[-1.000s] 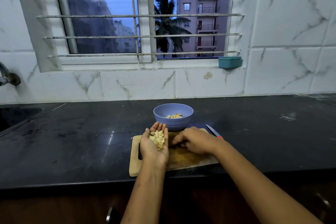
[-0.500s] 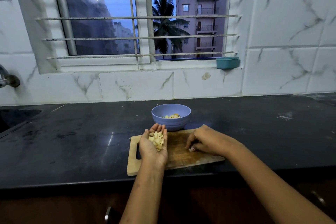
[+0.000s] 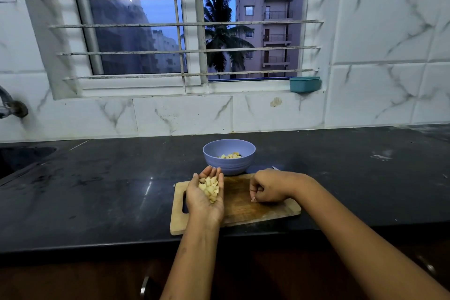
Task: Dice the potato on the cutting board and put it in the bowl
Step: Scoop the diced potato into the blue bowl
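My left hand (image 3: 203,204) is cupped palm up over the left part of the wooden cutting board (image 3: 243,207), holding a heap of diced potato (image 3: 210,189). My right hand (image 3: 271,186) hovers over the board's right half with its fingers curled in, pinching a small pale potato piece (image 3: 254,199) at the fingertips. The lilac bowl (image 3: 229,165) stands just behind the board, with more potato dice (image 3: 230,155) in it. The bare board between my hands shows no loose pieces.
The board lies near the front edge of a black counter (image 3: 109,190). A knife tip (image 3: 276,167) shows behind my right hand. A sink (image 3: 17,158) and tap (image 3: 9,107) are at far left. A teal tub (image 3: 304,84) sits on the window sill.
My right hand has moved from beside my left palm to the board's right half and curled its fingers in. The left hand has stayed cupped with the dice.
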The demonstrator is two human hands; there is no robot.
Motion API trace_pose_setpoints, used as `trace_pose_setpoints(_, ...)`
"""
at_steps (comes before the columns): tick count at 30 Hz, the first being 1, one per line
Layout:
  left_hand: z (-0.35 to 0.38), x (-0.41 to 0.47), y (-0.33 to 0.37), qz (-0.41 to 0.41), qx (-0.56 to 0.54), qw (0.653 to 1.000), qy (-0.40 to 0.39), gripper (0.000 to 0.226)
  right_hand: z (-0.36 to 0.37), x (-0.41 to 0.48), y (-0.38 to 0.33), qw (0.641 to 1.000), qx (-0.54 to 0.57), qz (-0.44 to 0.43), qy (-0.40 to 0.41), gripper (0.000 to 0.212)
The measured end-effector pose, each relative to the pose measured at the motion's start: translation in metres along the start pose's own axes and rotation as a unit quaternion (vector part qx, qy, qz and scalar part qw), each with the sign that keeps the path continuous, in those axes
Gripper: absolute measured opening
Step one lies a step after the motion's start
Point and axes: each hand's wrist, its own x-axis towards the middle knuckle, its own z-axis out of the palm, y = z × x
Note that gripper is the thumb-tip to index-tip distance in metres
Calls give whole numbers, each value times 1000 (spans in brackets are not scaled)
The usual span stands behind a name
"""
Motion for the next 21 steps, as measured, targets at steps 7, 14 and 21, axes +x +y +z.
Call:
trace_pose_setpoints(7,-1,-3,0,2,-2,1000,2,39,7,4,5,1000,8,11,6,19)
trace_pose_setpoints(14,-1,-1,-3,-1,9,1000,6,39,-6,-10,-2,903,390,-88,158,16)
trace_pose_setpoints(21,1,-2,-11,-1,-4,1000,-7,41,1,1,-38,905,337,-143,217,11)
